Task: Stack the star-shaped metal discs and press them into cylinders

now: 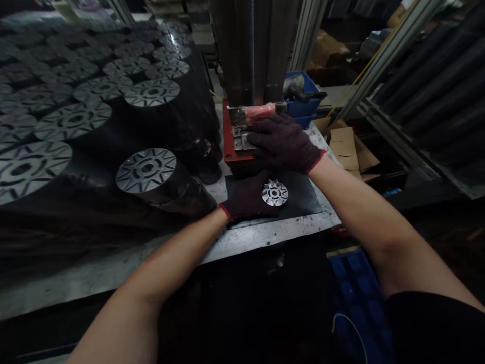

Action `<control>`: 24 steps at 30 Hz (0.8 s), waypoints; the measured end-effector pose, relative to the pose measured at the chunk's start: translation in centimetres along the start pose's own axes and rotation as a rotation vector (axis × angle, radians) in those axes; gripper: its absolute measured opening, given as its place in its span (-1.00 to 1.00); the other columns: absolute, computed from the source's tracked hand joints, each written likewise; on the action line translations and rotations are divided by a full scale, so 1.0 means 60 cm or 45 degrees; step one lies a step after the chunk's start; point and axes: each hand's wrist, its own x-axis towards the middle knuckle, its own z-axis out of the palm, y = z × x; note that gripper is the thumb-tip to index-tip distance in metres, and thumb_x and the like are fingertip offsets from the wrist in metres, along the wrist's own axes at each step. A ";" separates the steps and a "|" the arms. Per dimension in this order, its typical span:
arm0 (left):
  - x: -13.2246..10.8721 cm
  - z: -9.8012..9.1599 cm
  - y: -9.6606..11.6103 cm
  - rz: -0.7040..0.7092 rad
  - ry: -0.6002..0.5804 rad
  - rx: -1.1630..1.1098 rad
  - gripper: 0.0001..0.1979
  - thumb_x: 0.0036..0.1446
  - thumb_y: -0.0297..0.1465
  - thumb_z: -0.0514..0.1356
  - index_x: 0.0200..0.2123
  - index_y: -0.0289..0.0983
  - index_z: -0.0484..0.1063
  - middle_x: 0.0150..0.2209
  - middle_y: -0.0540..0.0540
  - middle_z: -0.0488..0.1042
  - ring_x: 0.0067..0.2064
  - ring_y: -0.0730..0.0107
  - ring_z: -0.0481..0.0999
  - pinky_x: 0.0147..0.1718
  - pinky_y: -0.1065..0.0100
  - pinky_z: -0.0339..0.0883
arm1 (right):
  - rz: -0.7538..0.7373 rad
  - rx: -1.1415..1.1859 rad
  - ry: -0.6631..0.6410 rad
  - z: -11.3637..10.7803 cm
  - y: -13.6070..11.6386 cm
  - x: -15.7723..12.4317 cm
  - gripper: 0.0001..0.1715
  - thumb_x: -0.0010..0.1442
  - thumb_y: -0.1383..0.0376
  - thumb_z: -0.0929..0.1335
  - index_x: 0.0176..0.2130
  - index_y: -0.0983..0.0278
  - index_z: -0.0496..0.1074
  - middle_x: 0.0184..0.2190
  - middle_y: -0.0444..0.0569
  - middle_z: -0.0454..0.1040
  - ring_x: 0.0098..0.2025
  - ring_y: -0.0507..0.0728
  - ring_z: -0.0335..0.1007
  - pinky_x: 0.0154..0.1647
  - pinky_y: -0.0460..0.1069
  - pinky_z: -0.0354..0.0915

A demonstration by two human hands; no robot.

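Beside the red press plate, the right hand curls its fingers over a pink-wrapped handle; the left hand lies flat, touching one slotted steel disc, with many stacked discs remaining.

Two hands in dark knit gloves with red cuffs work at a metal bench. The left hand lies on a black mat, just beside a small slotted metal disc. The right hand rests against what looks, in dim light, like a clamp fixture on a red plate. Tall stacks of similar discs stand to the left.
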 end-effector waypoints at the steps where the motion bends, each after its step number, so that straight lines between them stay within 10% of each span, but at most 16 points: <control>1: 0.001 0.001 -0.002 0.014 -0.002 -0.011 0.42 -0.18 0.04 0.70 0.64 -0.20 0.13 0.46 -0.31 0.47 0.41 -0.33 0.52 0.42 -0.15 0.40 | 0.028 0.007 0.002 0.007 0.003 -0.002 -0.53 0.56 0.07 0.32 0.23 0.22 0.63 0.33 0.16 0.57 0.39 0.49 0.41 0.41 0.45 0.29; 12: 0.003 0.003 0.006 -0.016 0.025 0.047 0.28 -0.23 -0.06 0.72 0.52 -0.21 0.31 0.35 -0.28 0.57 0.30 -0.31 0.62 0.33 -0.16 0.50 | 0.226 0.097 0.223 0.001 -0.028 -0.034 -0.59 0.56 0.08 0.31 0.05 0.22 0.67 0.11 0.10 0.69 0.19 0.35 0.53 0.30 0.28 0.39; 19: 0.005 -0.001 0.017 0.052 -0.012 -0.066 0.24 -0.15 -0.26 0.67 0.58 -0.12 0.26 0.33 -0.16 0.61 0.27 -0.14 0.66 0.27 0.01 0.58 | 0.741 0.705 0.273 0.040 -0.117 -0.186 -0.47 0.53 -0.03 0.33 -0.36 0.14 0.63 -0.36 -0.05 0.73 -0.32 0.23 0.65 -0.30 0.15 0.50; 24: 0.004 -0.002 0.018 0.064 0.003 -0.063 0.25 -0.14 -0.25 0.65 0.60 -0.16 0.24 0.34 -0.20 0.59 0.31 -0.14 0.64 0.28 0.06 0.57 | 0.802 0.547 0.277 0.090 -0.125 -0.225 -0.44 0.54 -0.07 0.26 -0.30 0.08 0.66 -0.29 0.01 0.75 -0.23 0.34 0.70 -0.23 0.26 0.60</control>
